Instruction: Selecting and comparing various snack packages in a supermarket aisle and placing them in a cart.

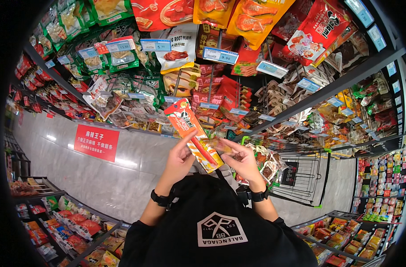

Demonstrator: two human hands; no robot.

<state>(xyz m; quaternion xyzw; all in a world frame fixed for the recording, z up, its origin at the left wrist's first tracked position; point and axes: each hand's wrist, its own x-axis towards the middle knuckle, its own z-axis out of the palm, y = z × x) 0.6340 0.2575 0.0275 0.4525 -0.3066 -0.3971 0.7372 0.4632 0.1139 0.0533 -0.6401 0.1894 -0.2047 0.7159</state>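
A long, narrow salami packet point(181, 116), red at the top and yellow-orange lower down, is tilted in front of my chest. My left hand point(180, 163) grips it along the left edge, with the index finger reaching over its front. At the packet's lower right edge is my right hand point(242, 162), its thumb near the edge and its fingers blurred. Whether those fingers pinch the packet or something else cannot be made out. Beyond both hands hang similar red salami packets point(235, 96) on rack hooks.
Hooks full of snack bags, including a white pouch point(176, 50) and green bags point(123, 61), fill the far side. A wire shopping cart point(299, 180) stands at right, holding plastic-wrapped packages point(264, 160). Behind me are low display bins point(79, 220). A red sign point(96, 143) lies on the tiled floor.
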